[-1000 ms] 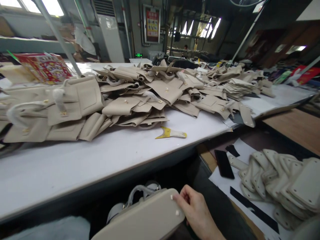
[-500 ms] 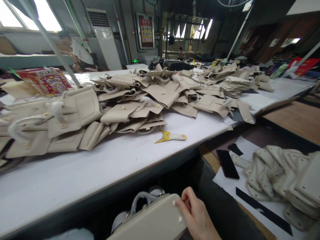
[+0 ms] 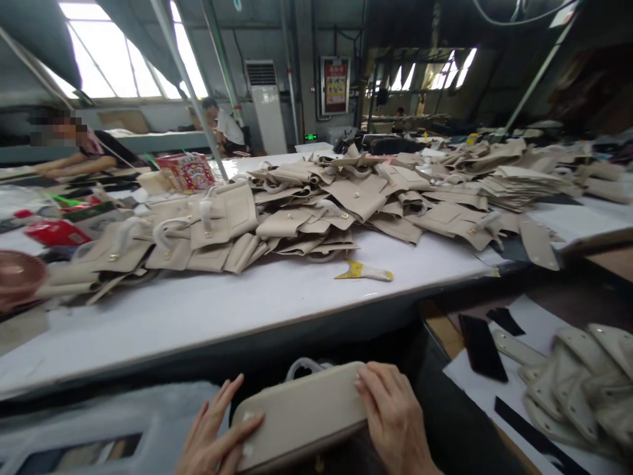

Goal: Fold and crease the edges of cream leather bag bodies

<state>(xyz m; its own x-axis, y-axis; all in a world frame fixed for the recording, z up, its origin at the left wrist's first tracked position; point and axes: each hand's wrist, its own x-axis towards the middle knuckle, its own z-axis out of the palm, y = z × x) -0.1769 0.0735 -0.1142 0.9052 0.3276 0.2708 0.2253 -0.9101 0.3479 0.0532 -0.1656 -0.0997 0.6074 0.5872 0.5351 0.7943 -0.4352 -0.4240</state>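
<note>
A beige handbag (image 3: 306, 410) lies in front of me at the bottom of the head view, its flat long base facing up and toward me. Behind it rises part of a wrapped handle (image 3: 302, 367). My right hand (image 3: 395, 412) is closed over the bag's right end, fingers bent across the edge. At the left end is my left hand (image 3: 217, 432), fingers spread and raised, with the thumb lying on the base near the corner. The bag's lower side is mostly hidden.
Beyond, a white table (image 3: 277, 297) carries a long heap of beige bag pieces (image 3: 356, 191) and a yellow-and-white forked tool (image 3: 364, 270). On the right lie a black phone (image 3: 483, 348) and pale panels with holes (image 3: 578, 382). A translucent plastic-like sheet (image 3: 168, 409) is at lower left. Another person (image 3: 93, 148) works far left.
My left hand has come into view at the bag's left end. The bag has turned more level, and my right hand covers more of its right end. The view has swung left.
</note>
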